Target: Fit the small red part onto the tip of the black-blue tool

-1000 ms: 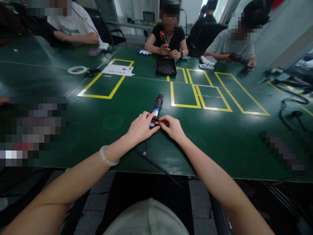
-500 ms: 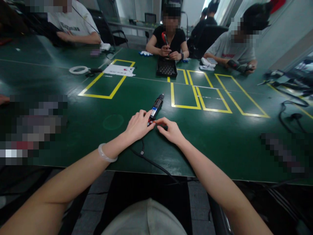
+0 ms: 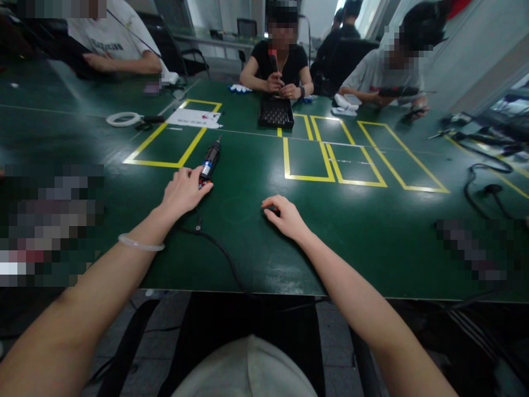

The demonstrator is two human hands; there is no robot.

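A black corded electric screwdriver (image 3: pixel 211 159) with a blue-and-silver label lies at a slant on the green table, its bit pointing away from me. My left hand (image 3: pixel 182 190) is closed round its rear end, where bits of red show beside the thumb. From that end a black cord (image 3: pixel 226 253) runs across the table and over the near edge. To the right, apart from the tool, my right hand (image 3: pixel 286 218) rests low over the table. Its fingers are loosely curled, thumb and forefinger apart, and nothing shows in it.
Yellow tape outlines (image 3: pixel 312 178) mark the table (image 3: pixel 243 264). Farther back are a black tray (image 3: pixel 276 122), a white sheet (image 3: pixel 194 117) and a white ring-shaped roll (image 3: pixel 128 119). Several people sit opposite; one holds a red-and-black tool (image 3: pixel 273 62). Cables (image 3: pixel 475 193) lie at right.
My left hand has moved left with the electric screwdriver, and the cord has shifted along. My right hand has come away from the tool and stays about where it was.
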